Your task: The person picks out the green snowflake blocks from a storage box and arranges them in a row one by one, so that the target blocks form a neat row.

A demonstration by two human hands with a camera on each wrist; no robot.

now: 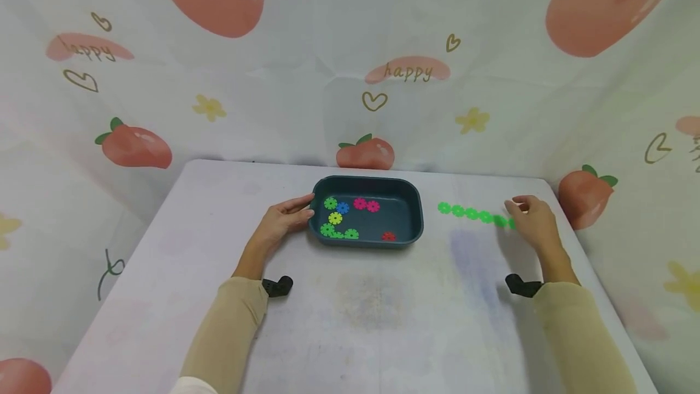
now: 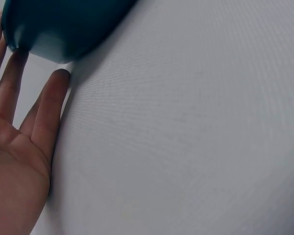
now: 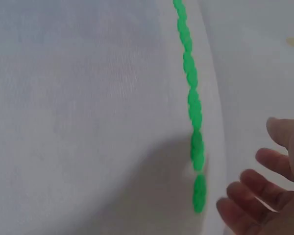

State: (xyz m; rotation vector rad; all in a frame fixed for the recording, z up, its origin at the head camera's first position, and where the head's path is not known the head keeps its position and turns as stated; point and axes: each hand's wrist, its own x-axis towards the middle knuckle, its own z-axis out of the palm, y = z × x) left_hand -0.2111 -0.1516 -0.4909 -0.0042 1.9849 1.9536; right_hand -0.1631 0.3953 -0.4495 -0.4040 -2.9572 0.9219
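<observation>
A dark teal tray [image 1: 401, 214] stands on the table, holding several small notched plastic discs: green, blue, a yellow disc [image 1: 335, 218], pink and red. My left hand [image 1: 277, 224] rests its fingertips against the tray's left side; in the left wrist view its fingers [image 2: 51, 105] are nearly straight at the tray wall. Right of the tray lies a row of bright green discs [image 1: 471, 214]. Over the row's right end hovers my right hand [image 1: 536, 224], fingers loosely bent and holding nothing visible. The right wrist view shows a small gap before the nearest green disc [image 3: 199, 193].
A white cloth covers the table [image 1: 339, 333], with bluish and brownish stains. Behind it hangs a pale curtain [image 1: 306, 35] printed with fruit, hearts and flowers. Black wrist mounts [image 1: 277, 286] sit at both sleeve cuffs.
</observation>
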